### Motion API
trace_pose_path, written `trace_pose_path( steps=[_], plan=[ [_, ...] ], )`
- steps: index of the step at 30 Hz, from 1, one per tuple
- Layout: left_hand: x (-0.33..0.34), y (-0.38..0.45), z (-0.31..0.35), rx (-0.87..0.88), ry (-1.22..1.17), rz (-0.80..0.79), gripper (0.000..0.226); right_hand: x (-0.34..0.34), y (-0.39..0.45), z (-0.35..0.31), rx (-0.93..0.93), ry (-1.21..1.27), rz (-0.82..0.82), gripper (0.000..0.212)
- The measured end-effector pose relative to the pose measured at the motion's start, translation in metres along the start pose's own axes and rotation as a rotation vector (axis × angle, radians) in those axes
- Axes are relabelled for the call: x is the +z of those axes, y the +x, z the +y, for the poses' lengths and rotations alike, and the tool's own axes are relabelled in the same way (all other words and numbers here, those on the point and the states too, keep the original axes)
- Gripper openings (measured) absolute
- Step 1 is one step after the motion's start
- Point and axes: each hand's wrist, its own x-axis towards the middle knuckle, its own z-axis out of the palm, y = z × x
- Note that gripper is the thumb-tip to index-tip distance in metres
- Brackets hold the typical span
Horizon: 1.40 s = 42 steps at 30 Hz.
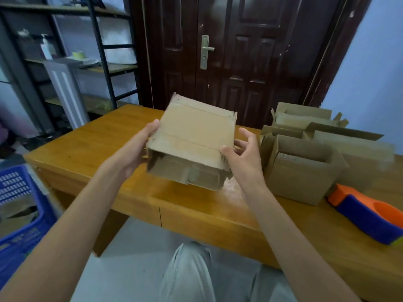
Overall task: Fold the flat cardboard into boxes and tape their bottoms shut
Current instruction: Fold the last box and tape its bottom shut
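Note:
A brown cardboard box [192,136], partly opened from flat, hangs above the wooden table [91,140] in the middle of the view. Its open end faces me and its flaps are loose. My left hand [139,147] holds the box's left side, thumb on top and fingers underneath. My right hand [242,149] is at the right side, thumb pressed on the near right corner, fingers spread and relaxed beside the box.
Several folded open boxes [301,168] stand at the right of the table. An orange and blue tape dispenser [366,212] lies at the right front edge. A blue plastic crate [19,205] holding cardboard sits on the floor at left. A dark door stands behind the table.

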Motion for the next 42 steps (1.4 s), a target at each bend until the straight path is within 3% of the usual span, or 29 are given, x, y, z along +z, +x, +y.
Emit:
trace_pose_path(
  steps=[2,7,11,17,20,29,38,42],
  plan=[
    [-0.002,-0.014,0.007,0.011,-0.028,-0.124,0.061,-0.003,-0.011,-0.004,-0.101,-0.054,-0.015,0.07],
    [0.005,-0.035,0.003,0.059,-0.107,-0.136,0.049,-0.014,-0.025,-0.002,-0.189,-0.041,-0.028,0.065],
    [0.013,-0.047,-0.013,0.117,-0.173,-0.201,0.076,-0.034,-0.036,0.005,-0.117,0.074,-0.033,0.071],
    [0.038,-0.062,-0.04,0.189,-0.277,-0.234,0.086,-0.067,-0.057,0.011,-0.012,0.137,-0.079,0.095],
    [0.051,-0.068,-0.043,0.234,-0.284,-0.234,0.08,-0.083,-0.066,0.016,-0.042,0.14,-0.051,0.097],
    [0.113,-0.072,-0.025,0.277,-0.132,-0.31,0.105,-0.153,-0.074,0.01,-0.208,0.074,-0.08,0.089],
    [0.169,-0.071,-0.011,0.227,-0.288,-0.246,0.093,-0.215,-0.098,0.036,-0.111,-0.228,-0.142,0.108],
    [0.183,-0.07,-0.011,0.224,-0.295,-0.232,0.109,-0.227,-0.105,0.046,0.056,-0.231,-0.062,0.097]
  ],
)
